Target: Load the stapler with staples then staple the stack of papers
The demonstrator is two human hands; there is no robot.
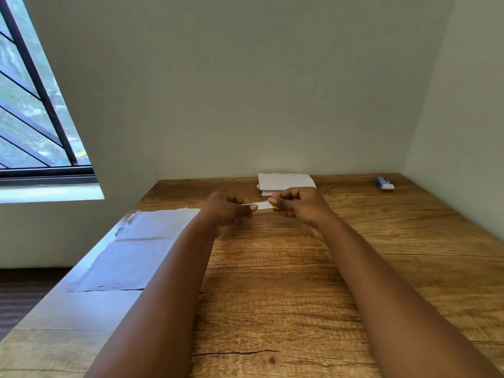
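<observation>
Head view: both hands, left (227, 211) and right (297, 205), pinching opposite ends of a slim white-and-yellow stapler (263, 205), just in front of the paper stack (286, 181). Probably opening it for loading, so pulling gently and evenly. Thin wrinkled sheets, grainy wooden table (300, 282). Staples not spotted.

A wooden table (300, 282) with strong grain fills a corner between plain pale walls (259, 91). On the left a window (30, 110) with dark bars lets in daylight (greenery shows outside), which glares off the table's left edge. Dark floor (16, 290) lies below the window.
</observation>
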